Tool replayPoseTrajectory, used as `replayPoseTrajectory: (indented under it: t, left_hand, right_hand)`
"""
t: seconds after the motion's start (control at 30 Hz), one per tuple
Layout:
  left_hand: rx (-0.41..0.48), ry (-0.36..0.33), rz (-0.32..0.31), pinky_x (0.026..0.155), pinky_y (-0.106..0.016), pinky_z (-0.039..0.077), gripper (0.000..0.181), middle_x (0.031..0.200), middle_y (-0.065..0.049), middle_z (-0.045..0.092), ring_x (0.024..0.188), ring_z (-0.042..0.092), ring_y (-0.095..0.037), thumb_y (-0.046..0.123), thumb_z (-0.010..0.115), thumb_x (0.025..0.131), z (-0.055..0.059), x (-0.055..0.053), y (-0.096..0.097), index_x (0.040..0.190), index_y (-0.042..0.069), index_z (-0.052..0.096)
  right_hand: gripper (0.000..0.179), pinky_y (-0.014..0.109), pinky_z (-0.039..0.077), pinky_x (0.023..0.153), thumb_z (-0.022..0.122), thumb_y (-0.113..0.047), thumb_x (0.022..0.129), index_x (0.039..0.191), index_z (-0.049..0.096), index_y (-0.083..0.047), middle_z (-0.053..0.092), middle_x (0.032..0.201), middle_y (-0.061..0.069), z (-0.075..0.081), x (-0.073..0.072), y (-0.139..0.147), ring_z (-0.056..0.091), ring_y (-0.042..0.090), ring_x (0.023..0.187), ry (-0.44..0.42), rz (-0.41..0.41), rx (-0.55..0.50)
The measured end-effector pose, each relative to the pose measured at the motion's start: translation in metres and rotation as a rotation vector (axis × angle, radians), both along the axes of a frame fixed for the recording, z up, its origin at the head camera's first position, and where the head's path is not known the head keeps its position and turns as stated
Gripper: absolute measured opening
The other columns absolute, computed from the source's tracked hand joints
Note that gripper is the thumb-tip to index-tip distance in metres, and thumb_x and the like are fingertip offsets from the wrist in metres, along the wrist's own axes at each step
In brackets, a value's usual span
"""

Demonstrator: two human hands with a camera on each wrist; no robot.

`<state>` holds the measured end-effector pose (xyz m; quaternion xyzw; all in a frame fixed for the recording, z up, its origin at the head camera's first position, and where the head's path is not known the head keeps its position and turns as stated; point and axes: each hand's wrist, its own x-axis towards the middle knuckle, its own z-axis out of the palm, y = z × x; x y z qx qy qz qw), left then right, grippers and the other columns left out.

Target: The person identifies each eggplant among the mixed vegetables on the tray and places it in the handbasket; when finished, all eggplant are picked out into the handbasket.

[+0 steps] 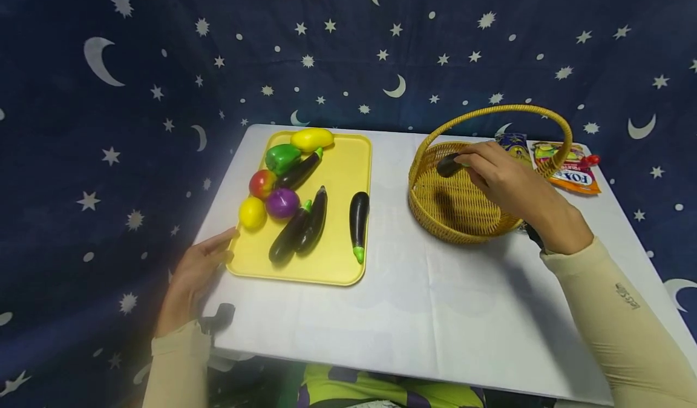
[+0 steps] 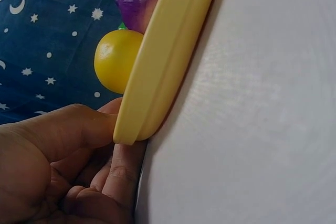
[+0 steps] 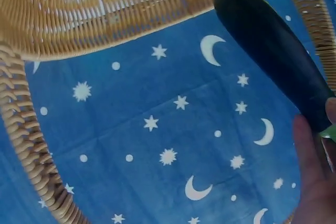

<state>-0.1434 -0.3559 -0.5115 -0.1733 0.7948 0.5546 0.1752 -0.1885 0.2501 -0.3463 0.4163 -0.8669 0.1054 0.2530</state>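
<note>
My right hand (image 1: 492,169) pinches an eggplant (image 3: 273,51) by its green stem end, above the inside of the wicker basket (image 1: 419,208) and under its arched handle. At the left edge of the yellow tray (image 1: 305,276), my left hand (image 1: 198,266) grips the rim, thumb against the side and a finger beneath, as the left wrist view shows. On the tray lie a lone eggplant (image 1: 358,223) at the right, two crossed eggplants in the middle and another farther back. Beside them sit a lemon (image 1: 252,213), a purple ball-shaped vegetable (image 1: 282,203), a red-yellow fruit (image 1: 262,184) and a green pepper (image 1: 282,158).
A long yellow fruit (image 1: 312,139) lies at the tray's back edge. Behind and right of the basket are a FOX'S candy bag (image 1: 572,175), a dark blue packet (image 1: 513,144) and a small red item (image 1: 590,161). A star-patterned cloth (image 1: 337,51) hangs behind the white table (image 1: 381,323).
</note>
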Motion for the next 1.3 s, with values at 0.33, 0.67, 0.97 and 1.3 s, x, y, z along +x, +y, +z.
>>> replayPoseTrajectory:
  t: [0.33,0.67,0.97,1.3]
  left_hand:
    - [-0.043,-0.008,-0.001,0.138,-0.057,0.011,0.063,0.17,-0.006,0.041,0.168,0.019,-0.031,0.017,0.067,0.101,0.002,0.001,0.0,0.16,0.026,0.048]
    - [-0.013,0.025,-0.036,0.137,-0.058,0.016,0.062,0.171,-0.006,0.041,0.167,0.022,-0.033,0.015,0.065,0.103,-0.001,0.001,-0.001,0.162,0.023,0.046]
    - [-0.023,0.026,-0.031,0.137,-0.058,0.014,0.062,0.171,-0.006,0.04,0.167,0.02,-0.034,0.014,0.065,0.103,0.0,0.001,-0.001,0.161,0.023,0.046]
    - [-0.028,0.017,-0.003,0.138,-0.055,0.015,0.063,0.171,-0.005,0.041,0.167,0.021,-0.031,0.011,0.065,0.101,-0.001,0.0,0.001,0.161,0.021,0.046]
  right_hand:
    - [0.021,0.048,0.062,0.09,0.064,0.009,0.099,0.119,0.066,0.003,0.067,0.123,0.018,0.001,-0.046,-0.009,0.063,0.032,0.116,-0.176,-0.068,0.127]
    - [0.025,0.044,0.052,0.079,0.061,0.006,0.1,0.123,0.061,-0.005,0.062,0.118,0.016,-0.003,-0.078,0.002,0.054,0.027,0.1,-0.42,-0.234,0.167]
    - [0.019,0.044,0.051,0.072,0.063,0.006,0.099,0.115,0.062,-0.004,0.064,0.112,0.017,-0.013,-0.095,0.02,0.057,0.027,0.093,-0.348,-0.211,0.197]
    - [0.014,0.05,0.051,0.077,0.061,0.005,0.101,0.094,0.057,-0.005,0.064,0.094,0.016,-0.016,-0.104,0.037,0.062,0.036,0.09,-0.251,-0.278,0.309]
